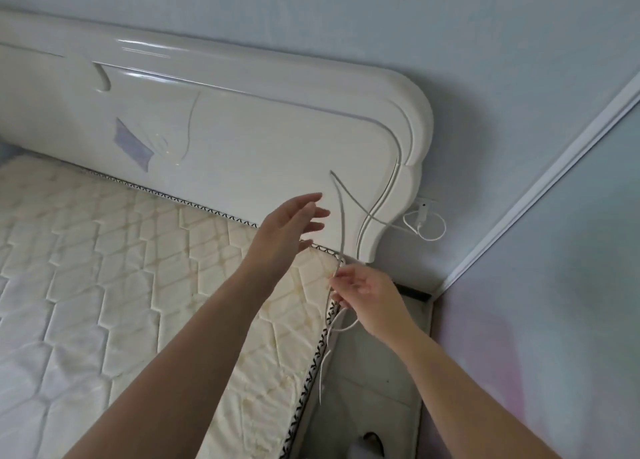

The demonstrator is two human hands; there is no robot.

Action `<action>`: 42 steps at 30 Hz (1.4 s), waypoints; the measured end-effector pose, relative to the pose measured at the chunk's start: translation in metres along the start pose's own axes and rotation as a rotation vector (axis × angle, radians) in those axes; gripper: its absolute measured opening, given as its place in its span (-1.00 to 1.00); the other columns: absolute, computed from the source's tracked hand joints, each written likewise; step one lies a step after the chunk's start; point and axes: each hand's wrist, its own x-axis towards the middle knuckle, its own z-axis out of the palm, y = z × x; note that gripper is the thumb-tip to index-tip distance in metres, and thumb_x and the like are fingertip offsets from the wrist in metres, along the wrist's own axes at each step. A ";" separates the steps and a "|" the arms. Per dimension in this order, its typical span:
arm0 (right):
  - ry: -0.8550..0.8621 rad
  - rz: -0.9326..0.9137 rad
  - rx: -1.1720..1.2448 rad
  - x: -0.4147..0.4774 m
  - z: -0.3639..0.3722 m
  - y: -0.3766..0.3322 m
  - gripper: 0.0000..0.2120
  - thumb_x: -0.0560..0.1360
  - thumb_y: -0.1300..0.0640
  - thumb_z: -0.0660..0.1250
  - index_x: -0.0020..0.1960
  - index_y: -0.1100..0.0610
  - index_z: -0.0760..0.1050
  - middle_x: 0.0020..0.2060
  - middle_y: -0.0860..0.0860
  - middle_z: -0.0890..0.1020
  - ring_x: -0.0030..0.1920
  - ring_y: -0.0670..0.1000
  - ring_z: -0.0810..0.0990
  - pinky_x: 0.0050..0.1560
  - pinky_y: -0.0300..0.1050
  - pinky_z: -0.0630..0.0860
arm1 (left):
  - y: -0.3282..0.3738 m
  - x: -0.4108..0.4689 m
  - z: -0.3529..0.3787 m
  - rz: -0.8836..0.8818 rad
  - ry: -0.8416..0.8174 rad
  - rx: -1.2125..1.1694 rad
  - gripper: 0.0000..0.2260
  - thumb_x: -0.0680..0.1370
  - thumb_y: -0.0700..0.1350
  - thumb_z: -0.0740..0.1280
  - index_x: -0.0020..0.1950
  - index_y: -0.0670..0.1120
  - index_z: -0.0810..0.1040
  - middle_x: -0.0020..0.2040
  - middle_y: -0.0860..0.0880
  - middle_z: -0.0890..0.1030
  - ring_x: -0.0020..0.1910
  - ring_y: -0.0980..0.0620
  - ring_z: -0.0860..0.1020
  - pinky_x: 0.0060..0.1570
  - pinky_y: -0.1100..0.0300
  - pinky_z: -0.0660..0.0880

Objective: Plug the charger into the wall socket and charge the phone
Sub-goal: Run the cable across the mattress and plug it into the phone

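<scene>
A white charger (423,209) sits in the wall socket just right of the headboard. Its thin white cable (342,216) loops by the socket, crosses the headboard corner, rises to a bend, then drops to my right hand (367,297). My right hand pinches the cable at the mattress corner, and the loose end hangs below it along the bed's side. My left hand (289,226) hovers open with fingers spread, just left of the upright stretch of cable, not touching it. No phone is in view.
A glossy white headboard (242,129) stands against the pale blue wall. A bare quilted mattress (121,285) fills the left. A narrow strip of tiled floor (374,382) runs between the bed and the right wall (554,285).
</scene>
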 end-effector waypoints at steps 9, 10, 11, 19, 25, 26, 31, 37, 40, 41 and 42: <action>0.400 0.014 0.421 -0.002 -0.001 -0.065 -0.86 0.47 0.23 0.37 -0.27 0.17 0.52 -0.53 -0.04 0.63 -0.49 -0.10 0.60 -0.41 -0.32 0.57 | -0.084 -0.055 -0.008 -0.215 -0.257 0.145 -0.62 0.61 0.10 0.02 0.04 0.05 0.62 -0.03 0.08 0.67 0.03 0.14 0.60 -0.05 0.30 0.43; 0.440 0.004 0.434 -0.001 -0.002 -0.071 -0.84 0.47 0.23 0.37 -0.29 0.16 0.51 -0.55 -0.05 0.63 -0.50 -0.11 0.60 -0.43 -0.33 0.55 | -0.086 -0.058 -0.010 -0.202 -0.310 0.146 -0.57 0.61 0.12 -0.02 0.00 0.05 0.64 -0.14 0.10 0.67 -0.06 0.16 0.62 -0.06 0.31 0.46; 0.481 -0.010 0.428 -0.001 -0.002 -0.075 -0.83 0.46 0.23 0.37 -0.31 0.15 0.51 -0.56 -0.06 0.62 -0.51 -0.12 0.59 -0.43 -0.33 0.55 | -0.088 -0.061 -0.014 -0.184 -0.348 0.140 -0.53 0.61 0.13 -0.03 -0.07 0.03 0.65 -0.25 0.11 0.66 -0.16 0.15 0.62 -0.06 0.30 0.49; 0.282 0.160 0.159 -0.008 0.031 -0.048 -0.86 0.53 0.09 0.29 -0.13 0.12 0.57 -0.26 -0.01 0.68 -0.41 -0.12 0.62 -0.43 -0.30 0.55 | -0.054 -0.044 -0.081 -0.157 0.033 -0.172 -0.65 0.58 -0.01 0.18 -0.38 -0.01 0.55 -0.52 0.12 0.30 -0.54 0.16 0.30 -0.29 0.23 0.42; -0.075 0.149 -0.095 -0.017 0.122 -0.020 -0.80 0.47 -0.02 0.36 0.06 -0.01 0.55 0.01 -0.17 0.60 -0.10 -0.15 0.63 -0.17 -0.27 0.58 | -0.019 -0.055 -0.138 -0.113 0.153 -0.302 -0.66 0.60 -0.07 0.16 -0.32 -0.01 0.58 -0.52 0.12 0.30 -0.52 0.15 0.27 -0.33 0.24 0.36; -0.122 0.114 -0.151 -0.016 0.136 -0.020 -0.73 0.45 -0.04 0.37 0.13 -0.03 0.53 0.06 -0.22 0.58 -0.03 -0.16 0.62 -0.13 -0.31 0.56 | -0.014 -0.058 -0.147 -0.111 0.165 -0.351 -0.67 0.60 -0.08 0.16 -0.30 -0.01 0.58 -0.52 0.12 0.32 -0.53 0.15 0.29 -0.33 0.24 0.38; -0.294 -0.027 -0.339 -0.015 0.203 -0.019 -0.66 0.41 0.01 0.40 0.17 -0.17 0.47 0.07 -0.30 0.49 0.11 -0.20 0.49 -0.05 -0.37 0.39 | -0.005 -0.071 -0.194 -0.083 0.235 -0.504 -0.76 0.58 -0.11 0.16 -0.20 -0.04 0.57 -0.50 0.11 0.38 -0.53 0.16 0.34 -0.35 0.27 0.46; -0.324 -0.025 -0.226 -0.014 0.255 -0.013 -0.89 0.52 0.08 0.30 -0.10 -0.03 0.60 -0.15 -0.13 0.67 -0.09 -0.15 0.61 0.00 -0.25 0.49 | -0.009 -0.070 -0.240 -0.158 0.302 -0.363 -0.84 0.50 -0.07 0.25 -0.23 -0.02 0.58 -0.46 0.10 0.44 -0.45 0.14 0.41 -0.23 0.22 0.47; -0.286 -0.005 -0.115 -0.004 0.271 -0.018 -0.88 0.52 0.15 0.30 -0.12 0.02 0.60 -0.24 -0.04 0.68 -0.23 -0.10 0.63 -0.06 -0.16 0.57 | -0.036 -0.069 -0.264 -0.241 0.339 -0.175 -0.79 0.54 0.00 0.20 -0.14 -0.02 0.60 -0.26 0.03 0.52 -0.23 0.07 0.50 -0.06 0.14 0.47; -0.276 0.025 -0.049 0.001 0.277 -0.019 -0.89 0.51 0.16 0.31 -0.12 0.03 0.60 -0.27 -0.03 0.68 -0.26 -0.07 0.64 -0.11 -0.17 0.59 | -0.049 -0.070 -0.270 -0.270 0.345 -0.110 -0.77 0.56 0.02 0.17 -0.09 -0.03 0.59 -0.21 0.02 0.54 -0.16 0.05 0.52 -0.01 0.12 0.46; -0.268 0.074 0.028 0.007 0.283 -0.020 -0.90 0.51 0.17 0.31 -0.12 0.05 0.60 -0.30 -0.02 0.69 -0.28 -0.03 0.66 -0.15 -0.19 0.61 | -0.065 -0.072 -0.276 -0.299 0.347 -0.055 -0.74 0.57 0.03 0.15 -0.03 -0.04 0.58 -0.16 0.01 0.55 -0.09 0.03 0.52 0.01 0.12 0.45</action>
